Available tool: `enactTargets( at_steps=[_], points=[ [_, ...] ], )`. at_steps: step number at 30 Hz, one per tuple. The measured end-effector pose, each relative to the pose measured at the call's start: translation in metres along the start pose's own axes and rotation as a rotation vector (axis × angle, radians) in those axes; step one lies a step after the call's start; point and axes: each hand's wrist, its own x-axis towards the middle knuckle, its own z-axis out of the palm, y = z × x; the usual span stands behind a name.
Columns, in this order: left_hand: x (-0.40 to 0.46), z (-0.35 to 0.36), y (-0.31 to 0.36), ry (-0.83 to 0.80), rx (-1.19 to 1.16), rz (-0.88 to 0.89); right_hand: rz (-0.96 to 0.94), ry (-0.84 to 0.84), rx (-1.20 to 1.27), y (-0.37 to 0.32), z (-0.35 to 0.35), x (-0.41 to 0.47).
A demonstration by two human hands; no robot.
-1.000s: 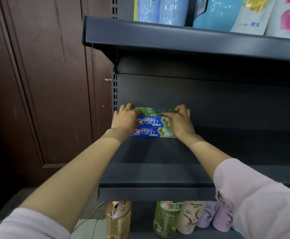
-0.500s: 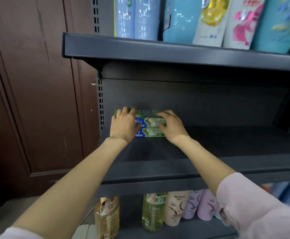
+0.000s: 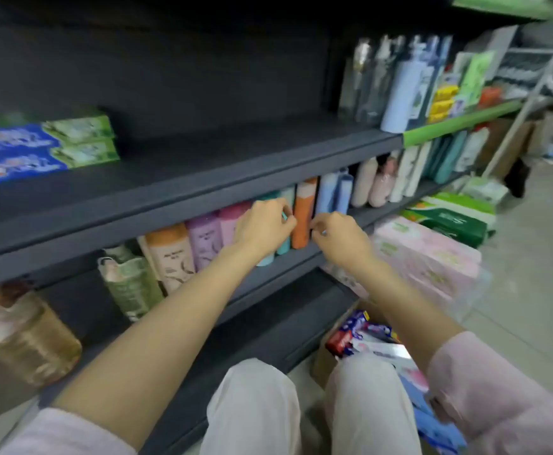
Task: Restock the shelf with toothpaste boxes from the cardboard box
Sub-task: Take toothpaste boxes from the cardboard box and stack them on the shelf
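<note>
Bare left hand point(image 3: 263, 224) and right hand point(image 3: 341, 239) apparently loosely curled, empty

Two stacked toothpaste boxes point(image 3: 43, 149), two hands point(image 3: 301, 231)

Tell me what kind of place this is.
Most likely a small shop's toiletries aisle. Dark metal shelves carry stacked toothpaste boxes and rows of bottles, wrapped tissue packs sit on the floor, and a cardboard box of stock stands by the person's knees.
</note>
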Motion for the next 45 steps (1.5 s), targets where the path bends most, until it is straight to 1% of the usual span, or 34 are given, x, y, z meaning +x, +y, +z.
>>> enactTargets(
  at_steps=[2,4,9,11,15,18,20,24,26,29,31,33,35,38,41,43,45],
  points=[
    [0.001,0.063,0.021,-0.173,-0.054,-0.006,0.147,-0.093,-0.011,0.065,0.015,-0.021],
    [0.003,0.119,0.036,-0.308,-0.078,0.001,0.29,-0.174,-0.035,0.122,0.029,-0.041],
    [0.012,0.255,0.071,-0.623,-0.066,0.011,0.605,-0.308,-0.069,0.249,0.062,-0.092],
    [0.012,0.289,0.079,-0.686,-0.059,0.036,0.675,-0.322,-0.07,0.281,0.073,-0.111],
    [0.015,0.375,0.103,-0.758,-0.045,0.096,0.805,-0.356,-0.088,0.347,0.097,-0.141],
    [0.008,0.439,0.111,-0.839,-0.034,0.142,0.86,-0.382,-0.096,0.387,0.119,-0.157],
    [0.0,0.482,0.11,-0.925,0.008,0.195,0.868,-0.408,-0.096,0.411,0.137,-0.17],
    [-0.017,0.544,0.109,-1.082,0.059,0.304,0.869,-0.541,-0.029,0.451,0.171,-0.188],
    [-0.025,0.571,0.11,-1.192,0.076,0.337,0.846,-0.616,-0.006,0.471,0.187,-0.192],
    [-0.036,0.598,0.108,-1.388,0.176,0.362,0.821,-0.663,-0.013,0.49,0.201,-0.196],
    [-0.043,0.611,0.105,-1.407,0.259,0.422,0.812,-0.607,-0.06,0.5,0.209,-0.198],
    [-0.048,0.619,0.102,-1.339,0.299,0.477,0.798,-0.522,-0.122,0.508,0.214,-0.2],
    [-0.05,0.625,0.099,-1.284,0.258,0.488,0.767,-0.487,-0.178,0.514,0.217,-0.201],
    [-0.049,0.627,0.093,-1.3,0.125,0.437,0.769,-0.498,-0.217,0.516,0.217,-0.202],
    [-0.044,0.614,0.091,-1.262,-0.006,0.34,0.781,-0.477,-0.19,0.515,0.212,-0.2],
    [-0.038,0.603,0.091,-1.232,-0.103,0.23,0.774,-0.414,-0.115,0.507,0.206,-0.197],
    [-0.031,0.59,0.094,-1.182,-0.105,0.206,0.757,-0.313,-0.05,0.495,0.199,-0.191]
  ],
)
